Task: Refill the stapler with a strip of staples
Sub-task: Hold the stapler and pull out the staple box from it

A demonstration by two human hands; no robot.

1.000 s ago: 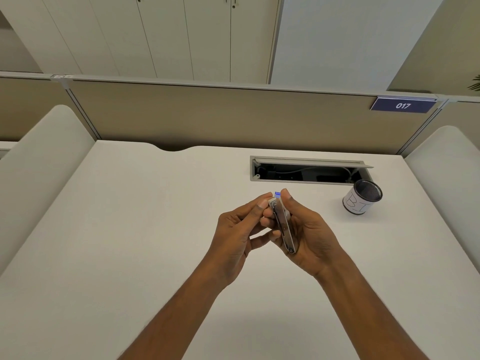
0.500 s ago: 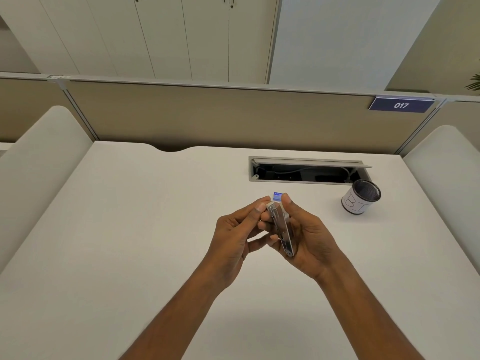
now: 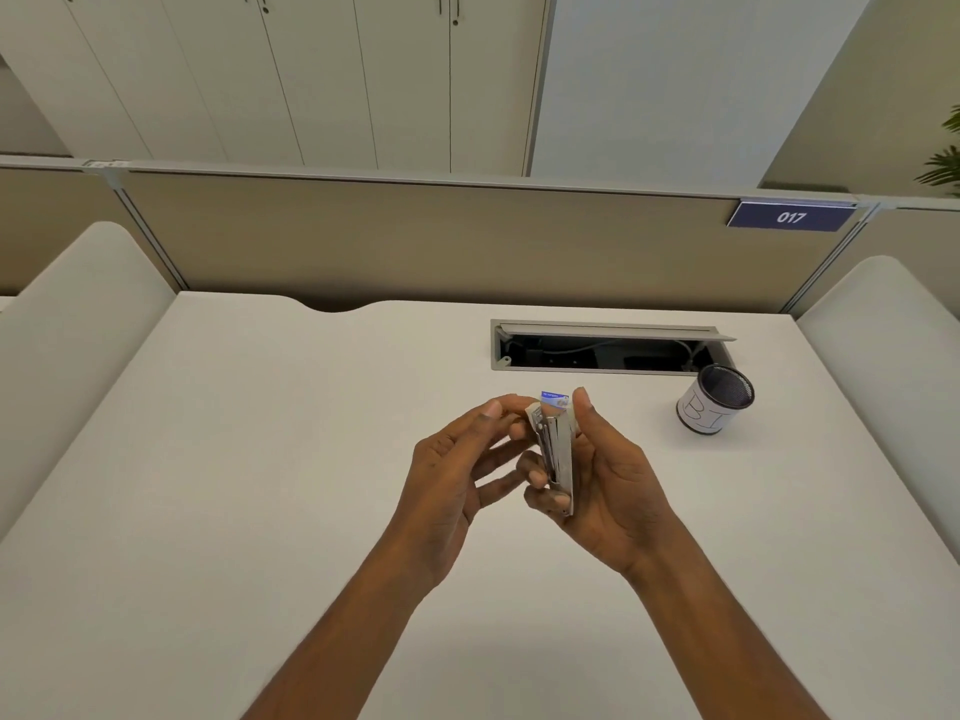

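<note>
I am looking down at the white desk (image 3: pixel 218 459) from the head camera, and both hands are meeting just right of the frame's centre, raised above the desktop. The right hand (image 3: pixel 613 485) is clasping the stapler (image 3: pixel 557 459), a slim metal body standing nearly on end, its lower tip tucked against the palm and its upper end pointing toward the top of the frame. The thumb is running up the stapler's right side and the curled fingers are wrapping its left side. The left hand (image 3: pixel 457 475) is coming in from the left with its fingers (image 3: pixel 491 410) pinching at the stapler's pale upper end; whether it is gripping a strip of staples there I cannot tell, since the spot is too small and partly covered. A small blue box (image 3: pixel 554 397) is peeking out just above the stapler's top, between the two thumbs; I cannot tell whether it is lying on the desk or being held.

Toward the right of the frame a dark mesh cup (image 3: pixel 714 402) with a white paper wrap is standing on the desk, just below the open cable tray (image 3: pixel 602 348). A number plate (image 3: pixel 789 217) reading 017 is hanging on the partition (image 3: pixel 415 241) at upper right.
</note>
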